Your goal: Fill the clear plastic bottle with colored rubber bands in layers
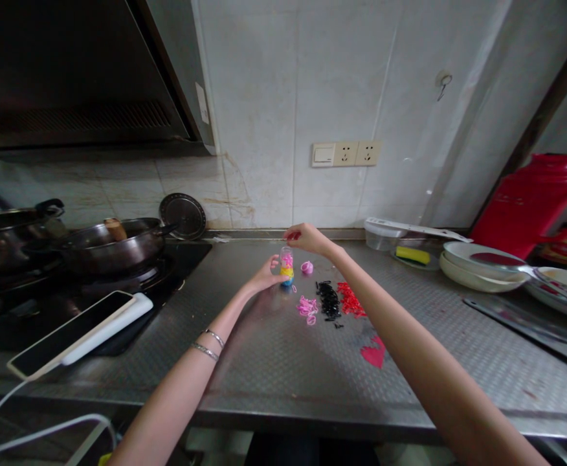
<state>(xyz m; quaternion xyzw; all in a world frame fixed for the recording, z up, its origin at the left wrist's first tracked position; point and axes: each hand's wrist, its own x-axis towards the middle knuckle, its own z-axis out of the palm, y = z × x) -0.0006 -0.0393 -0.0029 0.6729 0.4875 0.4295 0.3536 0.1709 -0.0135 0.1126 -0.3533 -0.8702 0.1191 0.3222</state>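
My left hand is closed around a small clear bottle, which stands upright on the metal counter. Blue, yellow and pink layers of small pieces fill it from the bottom up. Just above its mouth is my right hand, fingers pinched together; what they hold is too small to make out. A pink cap lies to the right of the bottle. Nearer me are loose piles of small pink elastic bands, black bands and red bands. One pink loop lies beside the bottle's base.
A red jagged paper-like piece lies near my right forearm. At left are a stove with pans and a phone on a white cable. Bowls, a sponge, a cleaver-like blade and a red thermos stand at right.
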